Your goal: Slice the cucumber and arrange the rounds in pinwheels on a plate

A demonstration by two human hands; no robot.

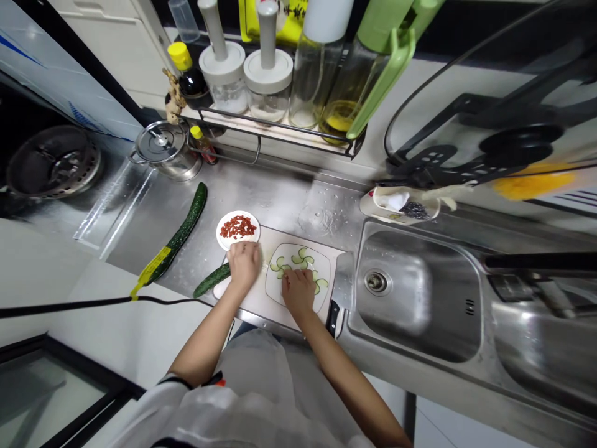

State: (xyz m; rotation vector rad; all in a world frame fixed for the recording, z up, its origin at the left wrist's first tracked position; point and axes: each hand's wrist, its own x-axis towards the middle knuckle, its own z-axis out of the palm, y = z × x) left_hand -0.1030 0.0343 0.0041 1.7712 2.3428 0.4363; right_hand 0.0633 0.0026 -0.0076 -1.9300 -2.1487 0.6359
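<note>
A white plate of red berries stands at the back left of the pale cutting board. My left hand is at that plate's front edge, its fingers curled; what they hold, if anything, is too small to name. Beside it lies a cut piece of cucumber. On the board, a clear squarish plate carries thin green cucumber slices in curved patterns. My right hand is over this plate with its fingers bent together at the slices; the fingertips are hidden.
A cleaver lies along the board's right edge, beside the steel sink. To the left are a whole cucumber and a lidded pot. Behind, a rack holds jars and bottles. A black cable crosses the front left.
</note>
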